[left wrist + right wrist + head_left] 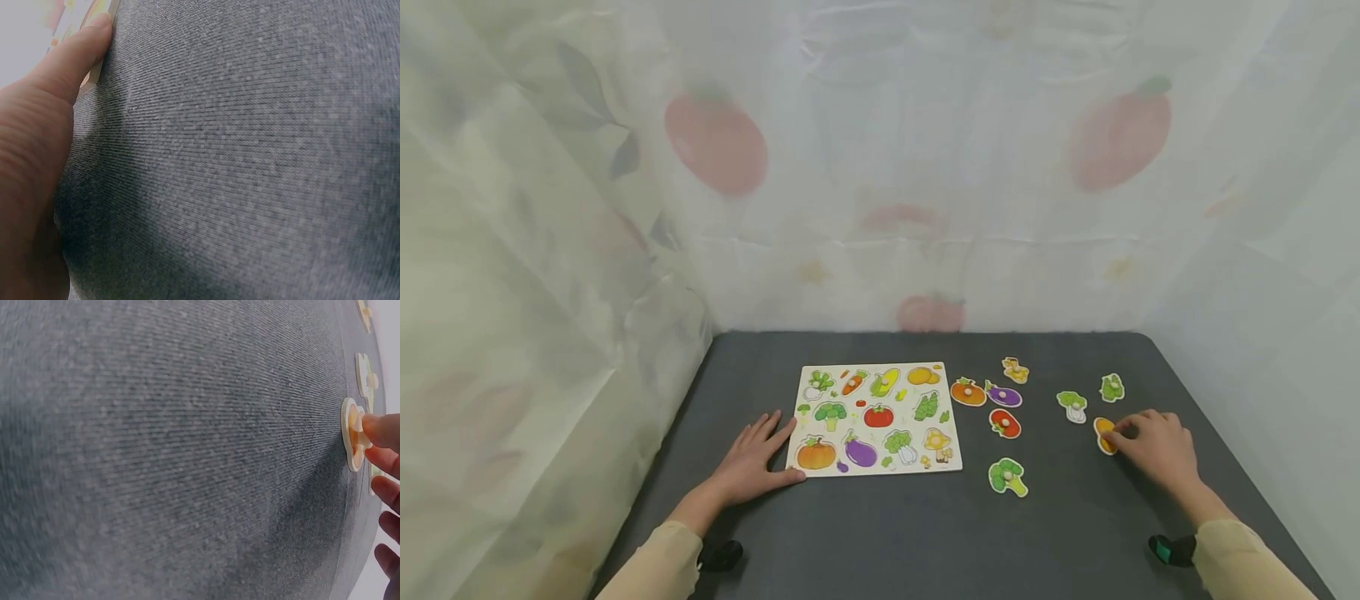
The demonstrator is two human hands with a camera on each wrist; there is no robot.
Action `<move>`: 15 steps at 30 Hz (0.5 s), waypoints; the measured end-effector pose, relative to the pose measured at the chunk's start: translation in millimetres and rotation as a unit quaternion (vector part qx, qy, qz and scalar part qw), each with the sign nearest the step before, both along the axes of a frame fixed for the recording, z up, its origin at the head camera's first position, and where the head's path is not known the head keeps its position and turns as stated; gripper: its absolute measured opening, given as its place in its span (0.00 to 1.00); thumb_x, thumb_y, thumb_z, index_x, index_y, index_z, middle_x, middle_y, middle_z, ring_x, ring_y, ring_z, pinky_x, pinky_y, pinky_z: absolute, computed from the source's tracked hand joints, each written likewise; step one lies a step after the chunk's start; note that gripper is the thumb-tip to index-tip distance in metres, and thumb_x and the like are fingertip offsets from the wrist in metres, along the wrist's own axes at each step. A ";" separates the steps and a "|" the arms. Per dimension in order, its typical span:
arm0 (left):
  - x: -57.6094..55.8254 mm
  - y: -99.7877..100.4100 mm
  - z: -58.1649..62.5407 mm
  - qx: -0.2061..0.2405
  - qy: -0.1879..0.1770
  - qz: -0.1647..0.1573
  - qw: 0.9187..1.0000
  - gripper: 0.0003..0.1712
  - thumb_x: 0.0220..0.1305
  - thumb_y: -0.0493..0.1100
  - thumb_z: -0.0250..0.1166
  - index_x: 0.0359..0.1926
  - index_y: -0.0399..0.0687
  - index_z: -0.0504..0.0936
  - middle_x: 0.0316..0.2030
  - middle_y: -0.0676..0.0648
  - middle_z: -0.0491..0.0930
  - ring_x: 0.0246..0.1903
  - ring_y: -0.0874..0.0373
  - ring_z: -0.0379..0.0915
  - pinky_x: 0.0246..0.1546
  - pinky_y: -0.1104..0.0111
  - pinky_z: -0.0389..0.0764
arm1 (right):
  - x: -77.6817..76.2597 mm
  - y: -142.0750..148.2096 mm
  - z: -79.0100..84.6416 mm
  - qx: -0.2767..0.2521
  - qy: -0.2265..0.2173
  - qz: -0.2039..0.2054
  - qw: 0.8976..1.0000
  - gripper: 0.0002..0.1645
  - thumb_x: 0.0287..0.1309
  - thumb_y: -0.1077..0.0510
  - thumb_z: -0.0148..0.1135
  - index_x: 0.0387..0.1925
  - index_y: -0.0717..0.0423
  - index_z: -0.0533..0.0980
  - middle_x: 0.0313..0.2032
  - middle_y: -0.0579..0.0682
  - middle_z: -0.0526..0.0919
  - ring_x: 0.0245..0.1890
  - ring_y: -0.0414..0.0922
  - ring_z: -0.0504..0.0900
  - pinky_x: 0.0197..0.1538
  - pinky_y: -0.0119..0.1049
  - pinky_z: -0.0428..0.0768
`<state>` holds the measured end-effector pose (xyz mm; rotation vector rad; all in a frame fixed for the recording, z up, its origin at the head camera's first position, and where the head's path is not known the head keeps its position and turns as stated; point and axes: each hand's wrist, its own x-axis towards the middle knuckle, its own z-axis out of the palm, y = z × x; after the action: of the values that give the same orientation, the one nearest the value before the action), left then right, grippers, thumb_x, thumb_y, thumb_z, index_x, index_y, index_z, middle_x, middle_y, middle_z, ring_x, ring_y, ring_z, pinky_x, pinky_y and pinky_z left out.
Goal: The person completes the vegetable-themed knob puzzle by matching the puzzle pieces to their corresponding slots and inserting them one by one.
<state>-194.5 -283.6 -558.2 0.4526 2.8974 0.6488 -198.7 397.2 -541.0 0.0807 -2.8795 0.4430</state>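
A white puzzle board (842,417) printed with vegetables lies left of centre on the dark table. My left hand (756,462) rests at its left side, fingers spread; the thumb (78,53) touches the near left corner. At the right, my right hand (1161,450) pinches the knob of a yellow-orange potato puzzle piece (1103,427) between thumb and forefinger. That piece (347,434) is low at the cloth surface; whether it touches, I cannot tell. Just beyond it are a bok choy piece (1073,406) and a small green vegetable piece (1112,387).
Right of the board lie the pumpkin piece (967,393), eggplant piece (1006,397), tomato piece (1004,424), mushroom piece (1016,372) and broccoli piece (1007,476). A fruit-printed curtain (925,167) hangs behind the table (910,542) and along its sides.
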 end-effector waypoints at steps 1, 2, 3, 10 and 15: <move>0.0 0.0 -0.4 -0.002 0.000 0.000 1.000 0.61 0.56 0.75 0.69 0.81 0.49 0.58 0.79 0.34 0.50 0.77 0.32 0.40 0.73 0.35 0.42 | 0.3 -0.7 0.6 0.000 0.001 0.000 1.000 0.16 0.56 0.47 0.76 0.29 0.56 0.86 0.39 0.64 0.83 0.42 0.68 0.73 0.36 0.63 0.70; -0.1 0.0 -0.9 -0.004 0.000 0.001 1.000 0.61 0.56 0.75 0.68 0.81 0.50 0.57 0.79 0.35 0.49 0.77 0.33 0.40 0.73 0.36 0.42 | 1.0 -1.8 1.0 -0.001 0.002 -0.001 1.000 0.15 0.56 0.48 0.76 0.29 0.56 0.86 0.39 0.64 0.82 0.42 0.68 0.73 0.36 0.63 0.70; 0.1 0.0 -0.9 -0.005 0.000 0.001 1.000 0.62 0.56 0.76 0.68 0.81 0.50 0.57 0.79 0.35 0.49 0.77 0.33 0.40 0.73 0.36 0.42 | 1.3 -2.4 1.6 -0.002 0.002 -0.002 1.000 0.15 0.56 0.49 0.76 0.28 0.56 0.85 0.38 0.64 0.82 0.41 0.68 0.73 0.35 0.62 0.70; -0.3 -0.8 -2.5 -0.015 0.004 -0.002 1.000 0.63 0.55 0.79 0.65 0.81 0.51 0.56 0.79 0.36 0.49 0.78 0.34 0.40 0.74 0.37 0.42 | 4.7 -8.2 2.8 -0.011 -0.004 -0.027 1.000 0.13 0.56 0.50 0.75 0.26 0.56 0.85 0.36 0.62 0.81 0.39 0.65 0.72 0.32 0.57 0.68; 0.5 -0.7 -1.1 -0.011 0.002 0.001 1.000 0.63 0.55 0.79 0.65 0.81 0.51 0.56 0.79 0.36 0.49 0.78 0.35 0.40 0.74 0.38 0.42 | 4.7 -12.1 4.9 -0.009 -0.017 -0.050 0.999 0.15 0.57 0.49 0.73 0.27 0.58 0.86 0.36 0.63 0.81 0.39 0.65 0.72 0.33 0.57 0.68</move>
<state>-193.9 -284.3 -559.3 0.4477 2.9057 0.6155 -194.0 385.1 -536.0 -0.0731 -2.8965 0.4567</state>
